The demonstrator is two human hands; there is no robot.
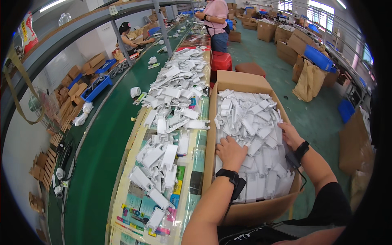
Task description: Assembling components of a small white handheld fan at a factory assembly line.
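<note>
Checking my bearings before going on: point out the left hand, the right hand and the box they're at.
Left hand (232, 154): head view, back of the hand.
Right hand (291, 136): head view, back of the hand.
Box (243, 81): head view, far flap.

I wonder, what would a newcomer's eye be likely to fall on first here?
Probably the cardboard box right of centre, heaped with white plastic parts, with the left hand on the parts and the right hand at the box's right side. Next, the long pile of similar white pieces on the table to the box's left. Beyond that, the broad green belt stretches away on the left.
</note>
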